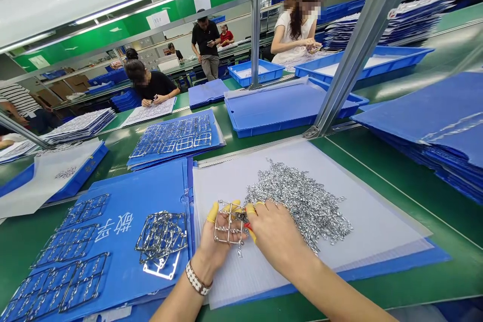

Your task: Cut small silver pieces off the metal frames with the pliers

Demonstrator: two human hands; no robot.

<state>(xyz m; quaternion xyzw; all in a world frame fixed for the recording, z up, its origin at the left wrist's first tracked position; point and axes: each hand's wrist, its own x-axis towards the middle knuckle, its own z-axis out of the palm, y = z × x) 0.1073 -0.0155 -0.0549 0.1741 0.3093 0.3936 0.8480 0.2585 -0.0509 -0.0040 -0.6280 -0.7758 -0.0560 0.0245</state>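
Note:
My left hand [219, 244] wears yellow finger cots and holds a small wire-like metal lattice frame [228, 222] up against its fingers. My right hand [277, 234] is just to the right, its fingertips at the frame, and it grips a small red tool [248, 226] whose tip is hidden. A large heap of tiny twisted metal pieces [300, 204] lies on a white plastic sheet [362, 211] beside my right hand. Several metal lattice frames [161, 236] lie on a blue folder [113, 241] to my left.
A blue tray [279, 110], more blue trays and stacked blue folders [426, 136] stand along the green bench [400, 171]. A grey metal upright [362, 45] rises beyond the sheet. Co-workers [298, 22] sit and stand at benches farther off.

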